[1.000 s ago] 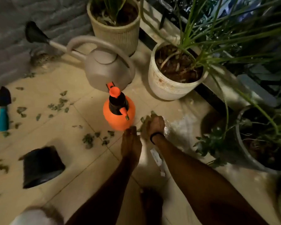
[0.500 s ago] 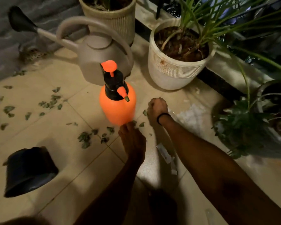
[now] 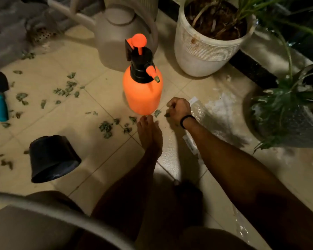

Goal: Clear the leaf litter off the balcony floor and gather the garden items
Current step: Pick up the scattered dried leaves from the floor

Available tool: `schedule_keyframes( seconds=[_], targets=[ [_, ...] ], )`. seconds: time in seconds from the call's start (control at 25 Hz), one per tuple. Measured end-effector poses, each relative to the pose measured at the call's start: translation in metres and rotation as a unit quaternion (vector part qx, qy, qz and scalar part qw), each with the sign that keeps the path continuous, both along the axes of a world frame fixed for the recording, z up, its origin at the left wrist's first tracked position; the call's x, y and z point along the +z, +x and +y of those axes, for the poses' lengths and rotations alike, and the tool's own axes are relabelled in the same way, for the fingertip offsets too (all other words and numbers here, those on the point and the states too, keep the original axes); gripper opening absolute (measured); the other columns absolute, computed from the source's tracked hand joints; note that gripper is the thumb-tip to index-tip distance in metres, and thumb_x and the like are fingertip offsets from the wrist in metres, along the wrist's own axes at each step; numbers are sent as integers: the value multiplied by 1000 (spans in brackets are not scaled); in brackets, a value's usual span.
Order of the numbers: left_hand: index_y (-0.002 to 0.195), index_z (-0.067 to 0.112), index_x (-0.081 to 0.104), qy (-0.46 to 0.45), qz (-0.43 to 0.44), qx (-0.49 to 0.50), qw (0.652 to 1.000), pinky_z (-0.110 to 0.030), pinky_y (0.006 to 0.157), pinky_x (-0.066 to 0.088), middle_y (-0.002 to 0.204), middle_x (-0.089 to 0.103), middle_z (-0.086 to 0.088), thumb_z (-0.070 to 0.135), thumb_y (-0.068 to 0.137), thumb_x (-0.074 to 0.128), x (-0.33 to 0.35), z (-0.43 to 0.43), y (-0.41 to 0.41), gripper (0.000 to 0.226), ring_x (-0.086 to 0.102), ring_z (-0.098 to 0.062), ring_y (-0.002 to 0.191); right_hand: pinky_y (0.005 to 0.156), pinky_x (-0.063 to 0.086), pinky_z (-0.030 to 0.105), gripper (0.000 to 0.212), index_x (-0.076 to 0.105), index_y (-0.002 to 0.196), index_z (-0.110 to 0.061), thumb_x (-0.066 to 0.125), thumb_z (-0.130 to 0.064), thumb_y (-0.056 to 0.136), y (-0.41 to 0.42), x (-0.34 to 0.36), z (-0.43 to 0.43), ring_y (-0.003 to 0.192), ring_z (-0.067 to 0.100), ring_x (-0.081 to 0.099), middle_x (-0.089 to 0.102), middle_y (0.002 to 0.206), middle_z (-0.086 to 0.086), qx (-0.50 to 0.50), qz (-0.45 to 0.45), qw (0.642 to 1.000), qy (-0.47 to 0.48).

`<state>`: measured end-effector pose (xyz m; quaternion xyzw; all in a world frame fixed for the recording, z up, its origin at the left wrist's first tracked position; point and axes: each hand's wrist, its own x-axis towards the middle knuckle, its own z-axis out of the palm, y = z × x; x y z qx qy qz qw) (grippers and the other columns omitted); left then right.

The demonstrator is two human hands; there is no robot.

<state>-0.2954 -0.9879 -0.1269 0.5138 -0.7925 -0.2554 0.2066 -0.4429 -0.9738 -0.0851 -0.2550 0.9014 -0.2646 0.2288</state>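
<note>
Since 0.5 s ago: view has pulled back, so the trowel (image 3: 0,98) is in shot again at far left. Right hand (image 3: 179,109) is parked in the same spot, just right of the sprayer (image 3: 143,92) base. No real travel.

Risks, left to right:
- Leaves (image 3: 67,89) lie all over the tiles, from beside the trowel to the sprayer base. Most of the floor is uncleared, so scraps are easy to miss in this dim light.
- Black pot (image 3: 52,157) lies on its side and looks free to roll if nudged.
- Sprayer stands upright, tall and narrow, with the knuckles just beside it. A sideways sweep could tip it toward the watering can (image 3: 119,37) behind.
- Foot (image 3: 150,134) has its toes almost at the sprayer base, with leaf bits just beside them. A shift of weight would crush or scatter them.
- Bag (image 3: 202,114) is clear plastic, lying flat under the wrist on shiny, possibly wet tile. It could slide, or its mouth could stay flat when the hand goes to dump.

Fingers (image 3: 172,105): clenched into a fist, knuckles up. 1 dark leaf scrap pokes out at the lower edge, so I read it as gripping picked-up leaves. How much is inside, cannot tell. A loose fist would drop bits back onto the floor.

Left hand: out of frame.
</note>
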Motion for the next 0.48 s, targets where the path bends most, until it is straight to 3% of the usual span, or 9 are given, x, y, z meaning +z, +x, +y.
schedule_keyframes(
  seconds=[0.16, 0.28, 0.4, 0.48],
  targets=[
    [142, 23, 48, -51, -100, -88, 990, -39, 86, 49, 130, 53, -12, 13, 96, 53, 0, -2, 5, 47, 49, -27, 105, 83, 51, 22, 22, 75, 90, -17, 56, -7, 84, 11, 1, 9, 89, 21, 64, 65, 105, 7, 40, 29, 998, 36],
    [152, 30, 31, -56, -139, -113, 982, -39, 87, 47, 129, 46, -13, 9, 92, 39, 3, 0, 2, 64, 47, -27, 104, 82, 49, 29, 17, 71, 90, -14, 56, -22, 88, 33, -4, 14, 93, 27, 57, 55, 106, 12, 137, 91, 983, 84],
    [147, 22, 34, -62, -165, -136, 975, -37, 83, 44, 121, 47, -13, 19, 95, 45, 5, -3, -3, 53, 48, -27, 98, 81, 47, 34, 18, 69, 100, -7, 55, -8, 89, 49, -10, 18, 96, 31, 57, 59, 106, 16, 171, 133, 973, 74],
    [132, 14, 47, -72, -170, -165, 969, -36, 80, 45, 114, 51, -12, 14, 95, 46, 7, -5, -1, 37, 49, -27, 96, 74, 48, 28, 17, 72, 87, -11, 56, -8, 87, 52, -5, 22, 88, 25, 63, 67, 93, 8, 97, 92, 990, 36]
  ],
)
